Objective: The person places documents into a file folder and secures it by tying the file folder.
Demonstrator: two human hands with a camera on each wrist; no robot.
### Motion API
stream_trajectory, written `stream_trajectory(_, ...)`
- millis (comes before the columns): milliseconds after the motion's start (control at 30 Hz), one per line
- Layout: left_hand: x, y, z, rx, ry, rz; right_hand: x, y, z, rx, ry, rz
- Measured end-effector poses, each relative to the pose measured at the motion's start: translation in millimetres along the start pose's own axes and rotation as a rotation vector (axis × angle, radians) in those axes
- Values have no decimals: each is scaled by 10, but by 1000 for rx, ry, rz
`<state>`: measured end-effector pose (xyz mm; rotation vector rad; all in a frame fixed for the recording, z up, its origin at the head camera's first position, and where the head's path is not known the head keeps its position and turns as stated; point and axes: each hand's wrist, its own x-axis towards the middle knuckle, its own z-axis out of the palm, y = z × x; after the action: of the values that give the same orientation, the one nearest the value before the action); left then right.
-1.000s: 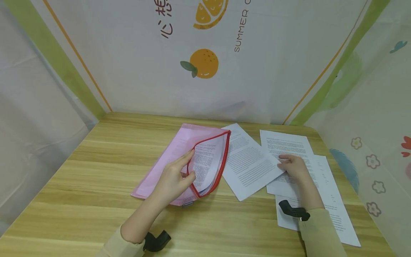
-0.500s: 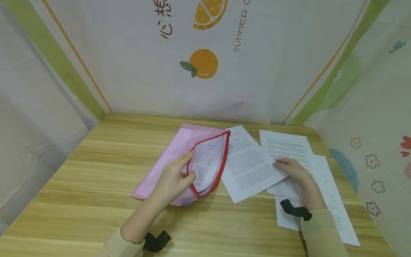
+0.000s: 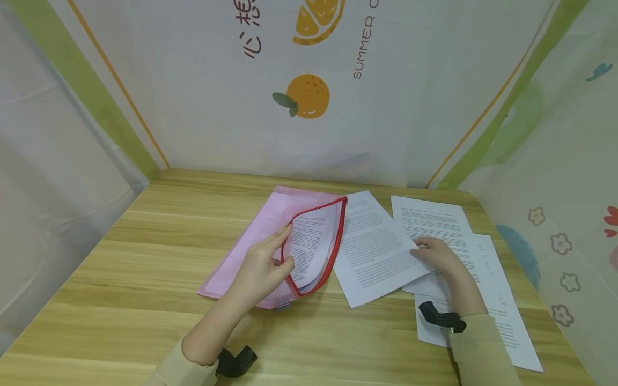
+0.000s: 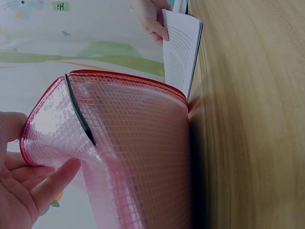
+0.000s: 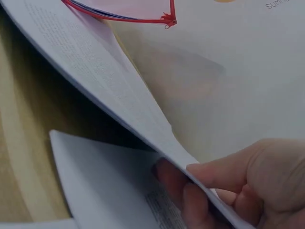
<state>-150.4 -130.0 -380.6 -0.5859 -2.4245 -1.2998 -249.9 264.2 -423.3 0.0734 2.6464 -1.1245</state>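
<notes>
A pink mesh zipper pouch [image 3: 241,252] with a red zipper edge lies on the table, its mouth held apart. My left hand [image 3: 263,268] pinches the upper flap at the opening; the left wrist view shows thumb and fingers on either side of the pouch's rim [image 4: 28,152]. Printed sheets [image 3: 309,246] show inside. My right hand [image 3: 439,254] pinches the near right corner of a printed paper stack [image 3: 379,252], thumb on top and fingers beneath in the right wrist view. The stack's left edge sits beside the pouch's mouth, partly hidden by it.
More printed papers [image 3: 429,214] lie under and beyond my right hand, with another sheet [image 3: 507,311] along the table's right side. A wooden table [image 3: 145,257] carries everything. White printed curtains [image 3: 309,145] stand behind and at both sides.
The paper stack in my right hand has swung slightly, its far end moving right and its near corner moving left. My left hand and the pouch have stayed in place.
</notes>
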Motion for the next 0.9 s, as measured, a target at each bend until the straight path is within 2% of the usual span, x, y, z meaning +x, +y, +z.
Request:
stream_trajectory(267, 0, 6, -1, -5, 3, -1, -40, -3, -52, 8, -53, -33)
stream_trajectory(667, 9, 15, -12, 7, 17, 7, -133, -102, -124, -106, 27, -31)
stream_trajectory(900, 12, 14, -22, 14, 44, 8, -154, -99, -183, -122, 73, -33)
